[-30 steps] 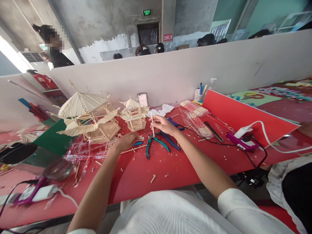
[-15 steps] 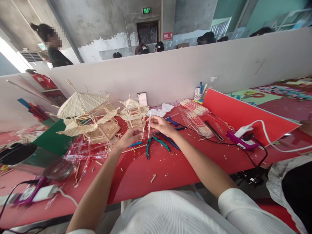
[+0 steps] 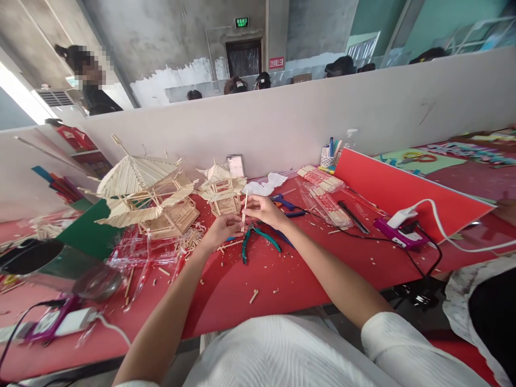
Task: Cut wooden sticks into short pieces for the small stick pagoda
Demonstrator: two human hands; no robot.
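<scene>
Over the middle of the red table, my right hand (image 3: 264,210) pinches a thin, pale wooden stick (image 3: 245,204) that stands nearly upright. My left hand (image 3: 223,231) is closed at the lower end of the sticks, its fingertips close against the right hand's. Whether one or two sticks lie between the fingers is hard to make out. Just below the hands, green-handled pliers (image 3: 262,239) lie on the table with their handles spread. Behind my left hand stands a small wooden-stick pavilion (image 3: 223,193); a larger stick pavilion (image 3: 141,185) is to its left.
Beyond the right hand lie a blue glue gun (image 3: 284,202) and packs of sticks (image 3: 328,201). A purple power strip (image 3: 403,235) with cords is at right, near a red board (image 3: 407,188). A dark container (image 3: 60,266) sits at left. Stick scraps (image 3: 253,295) litter the table.
My left hand has moved right and slightly up, bringing the stick in it against the one in my right hand. The right hand has shifted a little left and down.
</scene>
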